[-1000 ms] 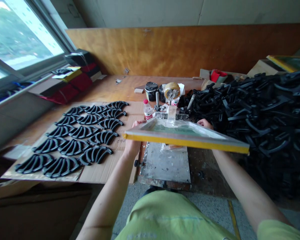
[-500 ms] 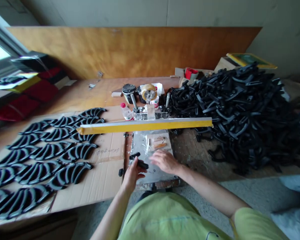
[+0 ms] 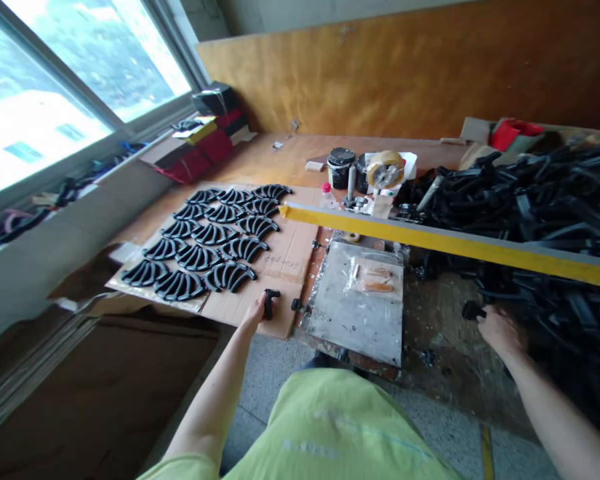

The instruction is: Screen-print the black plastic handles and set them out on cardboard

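Black part (image 3: 270, 305), one: clasped in my left hand (image 3: 256, 311), at the cardboard (image 3: 285, 267). Second part (image 3: 472, 311), black: pinched in my right hand (image 3: 500, 331), near the heap (image 3: 525, 207). Frame (image 3: 430, 239), yellow-edged: at the plate's (image 3: 350, 327) far end.

The clamp-like part (image 3: 270, 303) in the left fingers (image 3: 261, 308) is black, and the small piece (image 3: 472, 311) at the right fingers (image 3: 485, 316) is also black. Beside the left fingers, the cardboard (image 3: 286, 268) is light brown with dark handwriting. Between the two hands' fingers, the plate (image 3: 347, 320) is grey with whitish smears. Beyond the right fingers, the frame (image 3: 430, 240) shows a yellow side and a grey upper edge. The shirt (image 3: 345, 427) is light green.
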{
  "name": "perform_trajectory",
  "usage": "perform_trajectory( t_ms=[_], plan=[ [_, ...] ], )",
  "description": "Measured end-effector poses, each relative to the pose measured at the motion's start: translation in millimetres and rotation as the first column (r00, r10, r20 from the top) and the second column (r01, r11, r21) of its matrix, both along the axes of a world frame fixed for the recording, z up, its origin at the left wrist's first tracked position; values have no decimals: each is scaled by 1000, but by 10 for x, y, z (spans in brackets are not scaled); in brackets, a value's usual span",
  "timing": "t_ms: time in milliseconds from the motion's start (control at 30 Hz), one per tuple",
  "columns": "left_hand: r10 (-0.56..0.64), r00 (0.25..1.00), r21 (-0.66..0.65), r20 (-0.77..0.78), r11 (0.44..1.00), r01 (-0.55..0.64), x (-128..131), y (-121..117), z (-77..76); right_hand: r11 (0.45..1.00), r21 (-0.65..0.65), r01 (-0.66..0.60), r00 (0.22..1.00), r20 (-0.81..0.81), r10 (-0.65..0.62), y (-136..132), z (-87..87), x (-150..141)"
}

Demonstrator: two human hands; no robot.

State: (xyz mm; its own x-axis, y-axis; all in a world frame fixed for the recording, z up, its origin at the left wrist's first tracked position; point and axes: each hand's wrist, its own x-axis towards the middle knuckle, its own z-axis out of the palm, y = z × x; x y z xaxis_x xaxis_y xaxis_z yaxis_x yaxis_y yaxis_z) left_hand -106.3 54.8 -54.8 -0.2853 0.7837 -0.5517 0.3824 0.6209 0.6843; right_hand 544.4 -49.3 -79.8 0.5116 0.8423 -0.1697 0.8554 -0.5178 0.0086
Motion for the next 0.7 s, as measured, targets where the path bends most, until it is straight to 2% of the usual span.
perform_trajectory(
  t_ms=[67,133,167,267,367,433,500,600,700],
  plan=[
    [9,1000,-20,-23,1000,-9,-35,-33,-38,997,70,35,996,-84,-29,40,9,-73],
    [8,998,-33,-57,999,-9,-53,-61,-58,973,223,67,984,-178,-27,116,111,-265],
    [0,997,-37,-79,999,-3,-55,-73,-59,947,317,57,973,-228,18,168,190,-410],
    [-42,986,-47,-164,998,34,-35,-102,-18,816,571,-93,898,-306,316,369,482,-984],
    [-89,958,-43,-272,996,80,-3,-135,94,641,710,-291,734,-263,626,603,734,-1596],
    [-111,934,-21,-339,994,110,21,-165,196,560,730,-391,643,-219,734,746,815,-1919],
    [-122,916,18,-383,990,139,56,-186,301,521,702,-486,588,-178,789,864,824,-2140],
    [-134,913,110,-384,976,190,164,-149,451,510,625,-592,564,-131,815,982,776,-2305],
    [-171,934,221,-315,944,247,387,19,638,529,591,-609,588,-111,801,1026,736,-2350]
  ],
)
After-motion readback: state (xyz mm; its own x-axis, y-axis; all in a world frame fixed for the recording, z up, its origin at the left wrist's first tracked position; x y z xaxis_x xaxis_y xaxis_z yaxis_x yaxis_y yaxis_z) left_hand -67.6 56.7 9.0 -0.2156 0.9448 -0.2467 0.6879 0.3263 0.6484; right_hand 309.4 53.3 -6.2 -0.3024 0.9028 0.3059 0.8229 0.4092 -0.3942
